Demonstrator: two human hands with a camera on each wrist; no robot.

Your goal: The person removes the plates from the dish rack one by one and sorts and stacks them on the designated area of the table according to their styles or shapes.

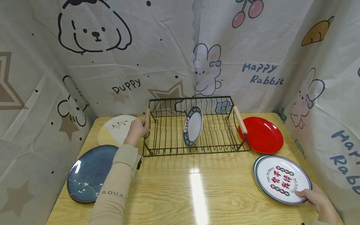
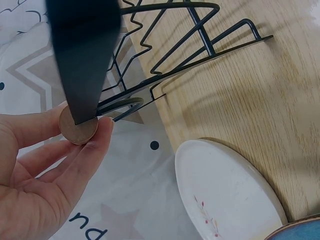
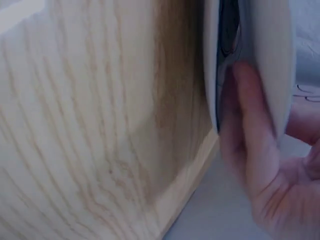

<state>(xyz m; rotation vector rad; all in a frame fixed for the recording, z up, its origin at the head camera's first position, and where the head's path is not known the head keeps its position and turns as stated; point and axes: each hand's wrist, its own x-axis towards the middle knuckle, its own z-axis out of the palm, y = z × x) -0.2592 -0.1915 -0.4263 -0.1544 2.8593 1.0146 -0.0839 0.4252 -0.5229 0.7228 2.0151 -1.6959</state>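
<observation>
My left hand [image 1: 136, 132] grips the left wooden handle [image 1: 147, 117] of a black wire dish rack [image 1: 168, 153]; the left wrist view shows thumb and fingers around the handle's round end [image 2: 78, 131]. One white plate with a dark patterned rim [image 1: 194, 126] stands on edge in the rack's middle. At the front right, my right hand [image 1: 319, 200] pinches the edge of a white plate with red lettering [image 1: 291, 170], thumb on top. In the right wrist view, its fingers [image 3: 252, 100] reach between that plate [image 3: 275, 55] and another plate beneath [image 3: 211, 65].
A red plate [image 1: 262, 134] lies right of the rack. On the left lie a white and yellow plate [image 1: 112, 129] and a dark blue plate [image 1: 91, 175]. Printed cloth [image 1: 166, 72] walls in the wooden table [image 1: 168, 187] at the back and sides.
</observation>
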